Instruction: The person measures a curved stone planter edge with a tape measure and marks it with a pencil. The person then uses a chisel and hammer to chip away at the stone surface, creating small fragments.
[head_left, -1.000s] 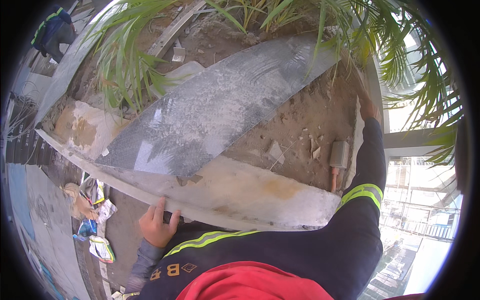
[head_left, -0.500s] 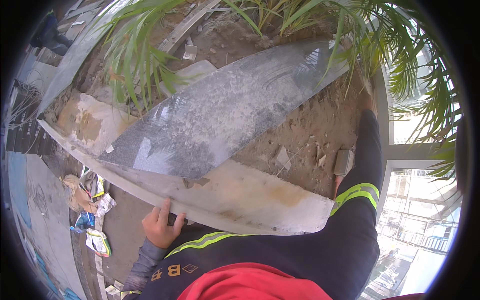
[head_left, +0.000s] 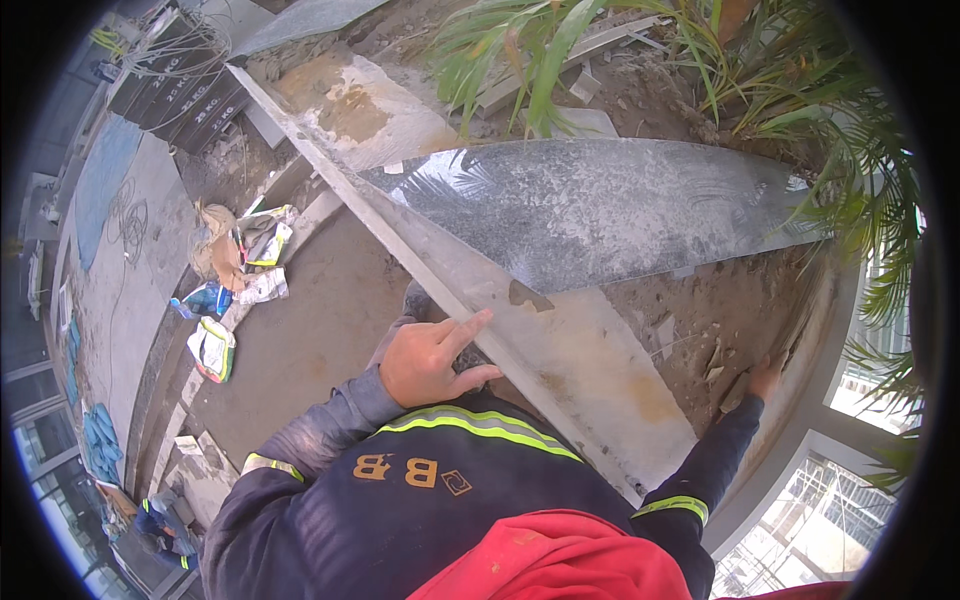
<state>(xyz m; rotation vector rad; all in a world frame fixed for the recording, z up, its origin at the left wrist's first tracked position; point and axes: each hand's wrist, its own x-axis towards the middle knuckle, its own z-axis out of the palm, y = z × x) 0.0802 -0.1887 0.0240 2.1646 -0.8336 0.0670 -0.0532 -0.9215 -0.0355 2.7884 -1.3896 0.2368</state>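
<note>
At the rim of a pale stone ledge point(head_left: 440, 285), my left hand point(head_left: 430, 360) rests with index finger and thumb spread apart. The other fingers curl out of sight, and I see nothing held. My right hand point(head_left: 765, 380) reaches down beside the curved wall point(head_left: 800, 350) at the planter's far right, close to a small grey box point(head_left: 735, 390). Its fingers are too small and partly hidden to make out. Beyond the ledge, a dusty grey glossy slab point(head_left: 590, 205) with a pointed end lies across the soil point(head_left: 690, 325).
Green palm fronds point(head_left: 550, 60) overhang the slab from the back right. Left of the ledge are crumpled bags point(head_left: 240, 255) on a kerb, stacked dark blocks point(head_left: 190, 90) and tangled wire. A person point(head_left: 168, 530) is far off at lower left. Windows point(head_left: 800, 510) stand at right.
My view has turned, so the slab and ledge now sit further right and tilted. My left hand stays at the ledge rim. More of the right hand shows beside the wall.
</note>
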